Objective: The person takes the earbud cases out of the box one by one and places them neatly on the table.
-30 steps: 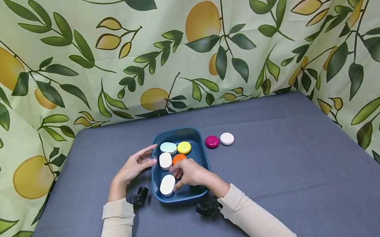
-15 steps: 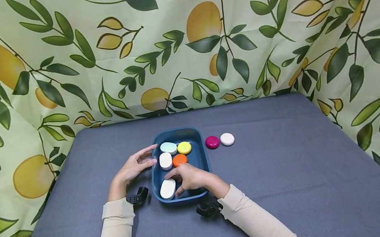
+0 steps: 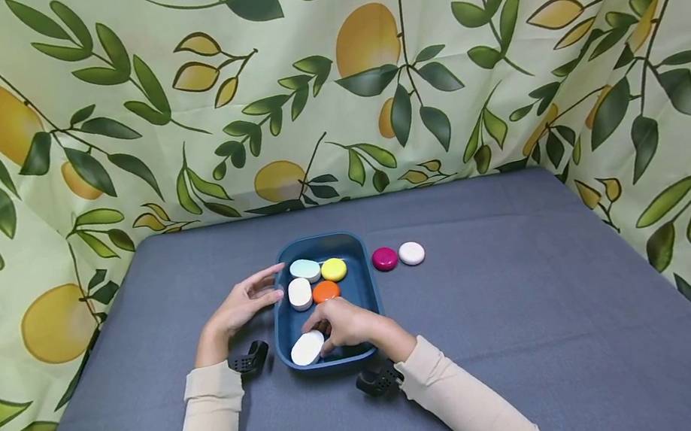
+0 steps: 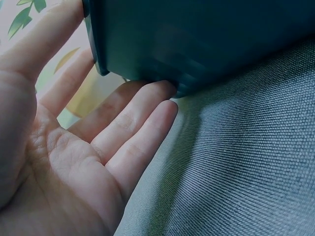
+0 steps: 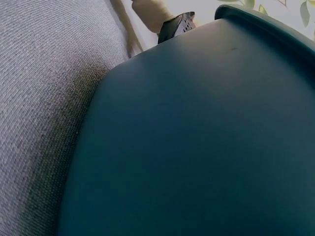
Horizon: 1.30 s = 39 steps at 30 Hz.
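A blue rectangular tray [image 3: 365, 273] with rounded corners stands on the table. My left hand [image 3: 242, 306] lies at its left side, thumb and fingers spread, with fingertips against the outer wall, as the left wrist view shows. My right hand [image 3: 348, 322] reaches over the right wall into the tray's near part. Its thumb and curled fingers hold the right end of a white oval block [image 3: 306, 350] in the near left corner. Farther back in the tray lie a pale blue oval block [image 3: 305, 270], a yellow disc [image 3: 333, 270], another white oval block [image 3: 300, 294] and an orange disc [image 3: 326, 291].
A magenta disc [image 3: 384, 258] and a pale pink disc [image 3: 411, 253] lie side by side just right of the tray. Grey cloth [image 3: 539, 305] covers the table. A leaf-patterned curtain [image 3: 310, 84] hangs behind and along both sides.
The near white oval block has shifted toward the near wall and turned so that its right end points farther back. My right fingers moved off the orange disc. The left hand stayed put.
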Each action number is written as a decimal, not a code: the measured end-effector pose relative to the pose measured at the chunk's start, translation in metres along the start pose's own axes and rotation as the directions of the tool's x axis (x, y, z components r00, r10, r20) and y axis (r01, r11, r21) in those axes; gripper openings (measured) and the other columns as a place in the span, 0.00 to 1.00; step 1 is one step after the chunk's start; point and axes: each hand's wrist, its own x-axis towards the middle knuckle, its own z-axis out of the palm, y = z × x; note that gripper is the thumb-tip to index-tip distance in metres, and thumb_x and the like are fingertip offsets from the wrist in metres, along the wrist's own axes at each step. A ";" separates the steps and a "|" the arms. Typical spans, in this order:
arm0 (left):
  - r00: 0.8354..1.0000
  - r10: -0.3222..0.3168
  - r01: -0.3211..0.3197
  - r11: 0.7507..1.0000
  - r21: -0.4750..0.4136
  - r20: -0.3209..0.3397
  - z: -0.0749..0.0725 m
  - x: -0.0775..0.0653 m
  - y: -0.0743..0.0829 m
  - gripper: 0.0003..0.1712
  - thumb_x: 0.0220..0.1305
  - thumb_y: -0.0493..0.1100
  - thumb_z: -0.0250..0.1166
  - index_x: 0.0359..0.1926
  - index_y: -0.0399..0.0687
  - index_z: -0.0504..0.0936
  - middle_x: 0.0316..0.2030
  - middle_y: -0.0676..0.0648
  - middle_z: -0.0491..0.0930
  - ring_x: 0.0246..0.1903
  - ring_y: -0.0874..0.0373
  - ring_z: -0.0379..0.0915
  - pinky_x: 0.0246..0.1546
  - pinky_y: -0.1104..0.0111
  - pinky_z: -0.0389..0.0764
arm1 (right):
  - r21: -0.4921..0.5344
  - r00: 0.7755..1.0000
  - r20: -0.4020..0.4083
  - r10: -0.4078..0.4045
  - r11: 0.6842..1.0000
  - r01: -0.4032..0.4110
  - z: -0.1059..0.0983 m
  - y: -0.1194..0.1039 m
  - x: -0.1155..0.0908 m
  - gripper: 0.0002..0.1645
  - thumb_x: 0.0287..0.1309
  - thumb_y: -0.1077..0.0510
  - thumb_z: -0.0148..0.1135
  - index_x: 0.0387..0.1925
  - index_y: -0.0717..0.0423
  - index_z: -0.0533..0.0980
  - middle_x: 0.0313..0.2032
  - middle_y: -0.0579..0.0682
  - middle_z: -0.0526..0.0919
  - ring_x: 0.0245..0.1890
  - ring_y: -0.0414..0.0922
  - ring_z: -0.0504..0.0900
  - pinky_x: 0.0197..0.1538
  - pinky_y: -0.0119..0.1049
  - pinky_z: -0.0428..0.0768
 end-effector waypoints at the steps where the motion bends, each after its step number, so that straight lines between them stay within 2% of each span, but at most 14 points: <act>1: 1.000 -0.004 0.004 1.000 -0.003 -0.001 0.000 0.000 0.000 0.36 0.67 0.47 0.61 0.72 0.50 0.60 0.71 0.33 0.59 0.68 0.37 0.61 0.67 0.45 0.67 | -0.002 1.000 -0.001 -0.002 1.000 0.002 0.000 0.000 0.000 0.24 0.43 0.67 0.75 0.47 0.62 0.82 0.44 0.56 0.88 0.38 0.46 0.85 0.46 0.29 0.84; 6: 1.000 -0.022 0.021 1.000 -0.008 -0.014 0.001 0.001 0.001 0.36 0.66 0.48 0.62 0.72 0.53 0.61 0.71 0.34 0.60 0.67 0.38 0.64 0.67 0.45 0.66 | 0.003 1.000 -0.012 -0.003 1.000 0.003 -0.002 -0.001 -0.002 0.21 0.41 0.65 0.76 0.42 0.62 0.83 0.39 0.56 0.89 0.35 0.44 0.84 0.42 0.25 0.81; 12: 1.000 -0.014 0.014 1.000 -0.006 -0.012 0.001 0.000 0.001 0.35 0.67 0.46 0.61 0.72 0.51 0.61 0.71 0.34 0.60 0.68 0.38 0.63 0.67 0.45 0.67 | 0.028 0.999 -0.033 -0.018 0.999 0.019 -0.004 -0.002 -0.003 0.20 0.41 0.65 0.77 0.41 0.62 0.84 0.37 0.56 0.89 0.32 0.42 0.85 0.38 0.20 0.80; 18: 1.000 -0.016 0.016 1.000 -0.010 -0.009 0.000 0.000 0.000 0.35 0.67 0.47 0.61 0.72 0.51 0.60 0.71 0.34 0.60 0.66 0.38 0.65 0.67 0.46 0.67 | 0.106 0.999 -0.047 -0.020 0.994 0.024 -0.014 -0.004 -0.009 0.21 0.40 0.65 0.77 0.41 0.62 0.83 0.38 0.57 0.88 0.35 0.42 0.87 0.41 0.25 0.84; 22: 1.000 -0.029 0.028 1.000 -0.010 -0.007 0.000 0.000 0.001 0.36 0.67 0.48 0.61 0.72 0.51 0.60 0.72 0.34 0.59 0.68 0.37 0.62 0.67 0.45 0.66 | 0.136 0.998 -0.064 -0.002 0.991 0.011 -0.025 -0.004 -0.014 0.22 0.42 0.65 0.76 0.43 0.62 0.81 0.41 0.57 0.87 0.38 0.42 0.87 0.45 0.28 0.85; 32: 0.999 -0.029 0.029 1.000 -0.002 -0.017 0.001 0.001 -0.001 0.37 0.66 0.48 0.62 0.72 0.51 0.60 0.72 0.34 0.58 0.70 0.37 0.59 0.67 0.44 0.66 | 0.220 0.979 -0.201 0.012 0.975 0.033 -0.054 0.007 -0.032 0.26 0.43 0.65 0.75 0.48 0.66 0.80 0.47 0.62 0.86 0.46 0.51 0.87 0.49 0.35 0.85; 39: 1.000 -0.026 0.026 1.000 -0.003 -0.018 0.002 0.001 -0.001 0.37 0.66 0.48 0.62 0.72 0.51 0.60 0.72 0.34 0.58 0.70 0.37 0.59 0.68 0.44 0.65 | 0.273 0.944 -0.327 0.039 0.961 0.054 -0.072 0.025 -0.044 0.27 0.42 0.68 0.75 0.49 0.68 0.80 0.46 0.65 0.85 0.44 0.54 0.88 0.47 0.37 0.86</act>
